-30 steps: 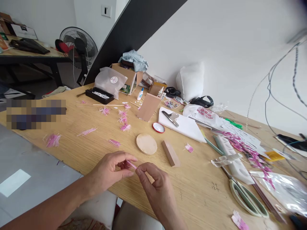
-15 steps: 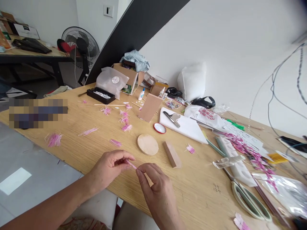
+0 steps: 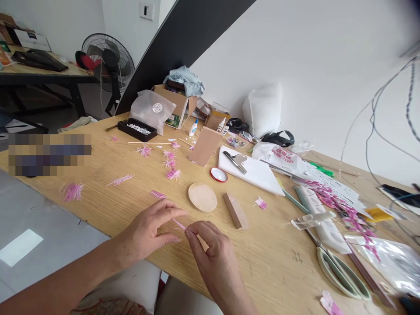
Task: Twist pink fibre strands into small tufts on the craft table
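One pink strand (image 3: 179, 224), its end hidden by the right hand's (image 3: 209, 246) fingertips

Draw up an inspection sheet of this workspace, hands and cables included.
Surface: wooden table, small dark marks on its near part.
Work pieces: pink strand in hand; pink tufts, disc and block on the table.
Clutter: scissors at the right; clip on a white pad; printed bag beyond.
Left hand: fingers spread, beside the strand.
Right hand: fingers pinching the strand.
Cables: several cables hang at the right, in front of the wall.
Surroundings: fan beyond the table; second table at far left.
Spills: nothing seen.
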{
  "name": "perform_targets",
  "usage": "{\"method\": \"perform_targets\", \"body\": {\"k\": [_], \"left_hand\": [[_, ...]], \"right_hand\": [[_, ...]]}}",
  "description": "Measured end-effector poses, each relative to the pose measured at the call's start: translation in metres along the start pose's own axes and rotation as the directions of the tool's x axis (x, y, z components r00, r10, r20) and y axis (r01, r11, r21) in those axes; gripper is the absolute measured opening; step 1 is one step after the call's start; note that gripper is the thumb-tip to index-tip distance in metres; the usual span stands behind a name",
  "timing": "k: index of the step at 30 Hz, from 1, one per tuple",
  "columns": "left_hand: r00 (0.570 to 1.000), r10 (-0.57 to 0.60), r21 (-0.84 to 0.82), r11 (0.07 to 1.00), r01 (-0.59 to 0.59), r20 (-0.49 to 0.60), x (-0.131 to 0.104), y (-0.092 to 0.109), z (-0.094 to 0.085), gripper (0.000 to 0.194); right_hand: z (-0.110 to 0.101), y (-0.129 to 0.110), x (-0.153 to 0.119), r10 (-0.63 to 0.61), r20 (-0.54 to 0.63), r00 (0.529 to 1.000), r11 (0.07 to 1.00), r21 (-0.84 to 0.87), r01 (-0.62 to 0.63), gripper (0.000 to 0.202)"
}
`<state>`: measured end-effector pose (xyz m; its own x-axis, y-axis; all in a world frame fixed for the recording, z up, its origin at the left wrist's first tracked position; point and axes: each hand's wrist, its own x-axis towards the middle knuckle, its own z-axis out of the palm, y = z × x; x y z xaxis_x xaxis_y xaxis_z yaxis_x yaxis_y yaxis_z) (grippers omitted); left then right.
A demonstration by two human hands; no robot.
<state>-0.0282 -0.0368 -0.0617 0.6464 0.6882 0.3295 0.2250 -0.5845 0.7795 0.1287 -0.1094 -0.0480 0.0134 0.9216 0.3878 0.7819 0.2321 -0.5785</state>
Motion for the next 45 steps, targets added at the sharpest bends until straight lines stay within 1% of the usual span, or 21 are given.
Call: {"method": "perform_targets", "body": {"k": [3,5,9,13,15,17,19,21,22,24,27,29,32,34,38,40,42,44,45], "left_hand": [[0.985,0.172,0.143,0.975,-0.172,0.015,0.001,-0.004,-0.003,0.026],[0.975,0.221,0.206,0.953,-0.224,0.039,0.003,-0.005,-0.006,0.018],[0.975,0.214,0.244,0.944,-0.223,0.062,0.007,-0.008,-0.014,0.009],[0.976,0.216,0.218,0.951,-0.218,0.033,0.009,-0.013,-0.019,0.016],[0.983,0.186,0.169,0.968,-0.185,0.013,0.009,-0.015,-0.021,0.018],[0.992,0.123,0.100,0.987,-0.122,0.000,0.011,-0.015,-0.023,0.019],[0.999,0.051,0.034,0.998,-0.051,-0.003,0.012,-0.015,-0.025,0.020],[1.000,-0.006,-0.014,1.000,0.006,-0.006,0.014,-0.014,-0.028,0.022],[0.999,-0.032,-0.034,0.999,0.032,-0.007,0.015,-0.013,-0.029,0.023],[0.996,-0.088,-0.070,0.994,0.087,-0.007,0.017,-0.012,-0.031,0.023],[0.988,-0.153,-0.096,0.984,0.153,0.009,0.019,-0.012,-0.032,0.021],[0.987,-0.162,-0.084,0.983,0.163,0.017,0.020,-0.013,-0.032,0.020],[0.989,-0.148,-0.047,0.988,0.149,0.013,0.021,-0.014,-0.031,0.022],[0.990,-0.141,-0.031,0.989,0.142,0.016,0.021,-0.014,-0.031,0.022],[0.992,-0.125,-0.019,0.992,0.125,0.022,0.024,-0.016,-0.029,0.021],[0.990,-0.135,-0.014,0.991,0.136,0.028,0.025,-0.018,-0.030,0.021],[0.983,-0.181,-0.022,0.983,0.182,0.020,0.024,-0.020,-0.033,0.016],[0.969,-0.241,-0.014,0.970,0.241,-0.051,0.021,-0.022,-0.039,0.011],[0.959,-0.265,0.004,0.964,0.267,-0.103,0.018,-0.024,-0.043,0.014]], "right_hand": [[0.000,-0.003,0.004,0.022,0.037,0.999,0.999,0.027,-0.023,0.023],[0.001,-0.004,0.008,0.029,0.061,0.998,0.999,0.033,-0.031,0.024],[0.006,-0.005,0.015,0.019,0.093,0.995,0.999,0.038,-0.023,0.025],[0.011,-0.005,0.022,0.022,0.124,0.992,0.999,0.038,-0.027,0.024],[0.013,-0.005,0.025,0.036,0.133,0.990,0.998,0.051,-0.043,0.024],[0.013,-0.005,0.028,0.051,0.152,0.987,0.994,0.083,-0.064,0.023],[0.011,-0.004,0.030,0.049,0.150,0.987,0.991,0.115,-0.066,0.017],[0.007,-0.003,0.031,0.022,0.107,0.994,0.992,0.122,-0.035,0.009],[0.005,-0.003,0.031,0.007,0.074,0.997,0.994,0.109,-0.015,0.009],[0.002,-0.003,0.032,-0.036,0.017,0.999,0.997,0.066,0.035,0.011],[0.001,-0.004,0.036,-0.124,-0.006,0.992,0.992,0.014,0.124,0.014],[0.002,-0.003,0.041,-0.131,0.014,0.991,0.991,0.011,0.131,0.014],[0.005,0.000,0.052,-0.033,0.097,0.995,0.999,0.035,0.030,0.009],[0.006,0.002,0.058,0.018,0.172,0.985,0.998,0.050,-0.027,0.008],[0.009,0.004,0.065,0.031,0.285,0.958,0.996,0.071,-0.053,0.014],[0.011,0.005,0.068,0.022,0.304,0.952,0.996,0.080,-0.048,0.018],[0.013,0.007,0.070,0.010,0.292,0.956,0.997,0.076,-0.034,0.019],[0.015,0.009,0.074,-0.001,0.267,0.964,0.999,0.046,-0.012,0.019],[0.017,0.011,0.076,-0.006,0.251,0.968,1.000,0.020,0.000,0.019]]}}
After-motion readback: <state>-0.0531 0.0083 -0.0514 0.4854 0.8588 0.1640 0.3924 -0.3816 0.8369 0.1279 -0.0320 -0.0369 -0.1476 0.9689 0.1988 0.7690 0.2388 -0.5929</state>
